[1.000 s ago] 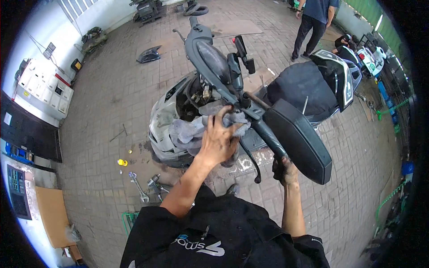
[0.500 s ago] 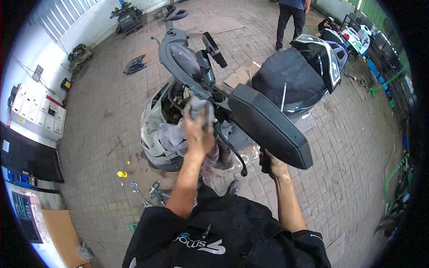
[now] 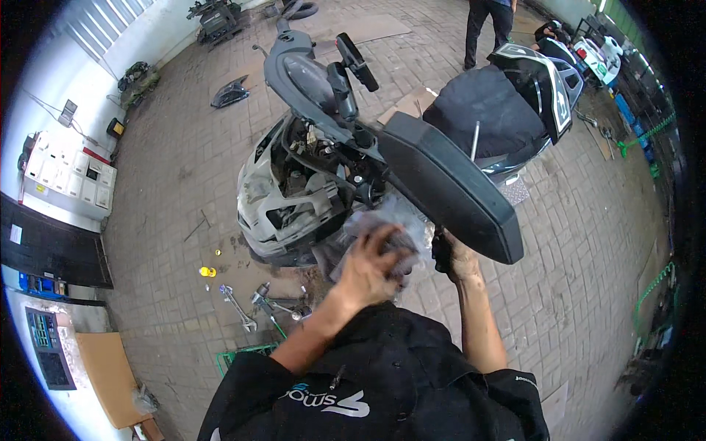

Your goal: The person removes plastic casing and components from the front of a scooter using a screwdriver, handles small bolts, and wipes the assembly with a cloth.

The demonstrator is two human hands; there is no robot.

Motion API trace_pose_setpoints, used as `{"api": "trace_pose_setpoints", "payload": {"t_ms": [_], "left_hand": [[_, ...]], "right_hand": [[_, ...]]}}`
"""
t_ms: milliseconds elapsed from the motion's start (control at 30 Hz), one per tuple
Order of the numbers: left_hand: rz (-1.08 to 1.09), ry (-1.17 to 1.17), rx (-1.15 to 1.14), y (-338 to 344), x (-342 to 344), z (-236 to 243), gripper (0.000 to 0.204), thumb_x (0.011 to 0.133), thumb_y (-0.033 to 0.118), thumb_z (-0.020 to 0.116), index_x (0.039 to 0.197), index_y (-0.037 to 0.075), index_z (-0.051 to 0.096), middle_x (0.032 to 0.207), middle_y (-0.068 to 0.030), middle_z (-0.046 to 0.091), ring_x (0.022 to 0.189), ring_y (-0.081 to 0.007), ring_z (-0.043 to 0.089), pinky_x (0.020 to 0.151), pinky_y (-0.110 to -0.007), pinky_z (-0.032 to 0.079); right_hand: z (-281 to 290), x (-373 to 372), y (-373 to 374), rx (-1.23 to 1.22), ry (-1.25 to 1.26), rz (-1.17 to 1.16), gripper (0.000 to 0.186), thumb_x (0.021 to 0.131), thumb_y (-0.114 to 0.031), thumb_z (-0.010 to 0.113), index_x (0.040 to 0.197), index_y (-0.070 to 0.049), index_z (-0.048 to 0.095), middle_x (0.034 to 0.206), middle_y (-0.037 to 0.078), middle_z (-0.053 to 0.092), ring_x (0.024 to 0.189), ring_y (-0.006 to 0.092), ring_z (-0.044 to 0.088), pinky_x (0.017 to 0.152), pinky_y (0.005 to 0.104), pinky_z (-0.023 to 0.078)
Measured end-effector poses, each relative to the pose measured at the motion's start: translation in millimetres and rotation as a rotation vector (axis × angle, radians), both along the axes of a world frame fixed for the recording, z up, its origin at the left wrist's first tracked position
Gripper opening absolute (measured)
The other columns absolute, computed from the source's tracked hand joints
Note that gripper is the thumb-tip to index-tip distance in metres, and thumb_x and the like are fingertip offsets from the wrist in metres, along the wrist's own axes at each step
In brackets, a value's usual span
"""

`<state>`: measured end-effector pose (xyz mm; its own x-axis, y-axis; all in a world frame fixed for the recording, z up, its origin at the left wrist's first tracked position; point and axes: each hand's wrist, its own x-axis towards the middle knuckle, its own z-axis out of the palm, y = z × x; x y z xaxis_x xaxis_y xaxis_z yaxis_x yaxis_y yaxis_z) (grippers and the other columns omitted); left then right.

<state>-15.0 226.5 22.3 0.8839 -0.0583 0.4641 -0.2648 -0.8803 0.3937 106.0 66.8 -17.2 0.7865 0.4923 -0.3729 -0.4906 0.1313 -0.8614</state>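
Observation:
A partly stripped scooter (image 3: 294,220) stands before me, its grey front frame exposed. My left hand (image 3: 371,268) is closed on a greyish rag (image 3: 393,246), low beside the right of the frame; both are smeared by motion. My right hand (image 3: 463,263) is wrapped round the black handlebar grip (image 3: 443,250) on the right. Above that hand a large black mirror housing (image 3: 452,187) juts out and hides part of the bar. The dark handlebar cover (image 3: 305,77) tilts up at the far side, with the other grip (image 3: 357,60) past it.
Wrenches (image 3: 237,307), a power tool (image 3: 265,295) and a yellow cap (image 3: 208,272) lie on the paved floor (image 3: 169,220) at left. The dark-covered scooter seat (image 3: 482,114) is at right. A person (image 3: 489,29) stands at the back. A cardboard box (image 3: 107,375) is at lower left.
My left hand has pulled back and to the right, toward me, with the rag, leaving the scooter's front frame in plain view. My right hand keeps its hold on the grip.

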Motion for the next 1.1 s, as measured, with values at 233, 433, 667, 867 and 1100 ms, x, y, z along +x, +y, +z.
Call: {"api": "trace_pose_setpoints", "payload": {"t_ms": [233,433,667,867,1100], "left_hand": [[0.204,-0.413,-0.175,34.9,24.8,-6.0,0.033,0.069,0.001,0.058,0.102,0.003,0.055,0.118,-0.0247,0.042,0.105,-0.0432,0.044,0.089,-0.051,0.037],[-0.208,0.056,-0.229,-11.9,-15.1,-12.2,0.033,0.073,0.023,0.057,0.101,0.006,0.058,0.113,-0.0152,0.05,0.106,-0.0358,0.047,0.091,-0.047,0.032],[0.27,-0.005,-1.579,-8.1,-64.4,-40.2,0.047,0.087,0.039,0.038,0.111,0.001,0.051,0.113,-0.0137,0.053,0.105,-0.0258,0.052,0.091,-0.038,0.039],[0.134,-0.277,-2.211,37.3,-4.9,-31.2,0.047,0.093,0.034,0.035,0.124,0.0,0.04,0.118,-0.0149,0.05,0.104,-0.0254,0.053,0.09,-0.039,0.042],[0.506,-0.232,-0.423,65.4,43.8,-22.2,0.037,0.085,0.008,0.048,0.117,-0.008,0.044,0.117,-0.0261,0.043,0.105,-0.0419,0.045,0.091,-0.037,0.037]], "right_hand": [[-10.5,3.4,11.2,0.072,-0.072,-0.009,0.022,0.08,-0.027,0.062,0.078,-0.007,0.054,0.064,0.003,0.051,0.049,0.013,0.048,0.044,0.026,0.038],[-16.8,10.4,5.4,0.434,0.047,0.192,0.051,0.072,-0.049,0.064,0.095,-0.006,0.05,0.066,0.004,0.05,0.056,0.0118,0.048,0.046,0.0241,0.037],[-75.5,14.9,-26.1,0.215,0.183,-0.177,0.074,0.064,-0.061,0.066,0.109,-0.005,0.049,0.07,0.008,0.053,0.059,0.0151,0.05,0.049,0.0229,0.041],[-57.7,58.0,-33.3,0.058,-0.357,-0.224,0.062,0.063,-0.047,0.073,0.101,-0.003,0.053,0.075,0.008,0.053,0.053,0.015,0.05,0.044,0.0254,0.04],[21.7,40.9,-14.1,-0.088,-0.358,0.118,0.071,0.062,-0.047,0.075,0.11,0.0,0.052,0.06,0.004,0.05,0.043,0.0096,0.044,0.035,0.0226,0.031]]}}
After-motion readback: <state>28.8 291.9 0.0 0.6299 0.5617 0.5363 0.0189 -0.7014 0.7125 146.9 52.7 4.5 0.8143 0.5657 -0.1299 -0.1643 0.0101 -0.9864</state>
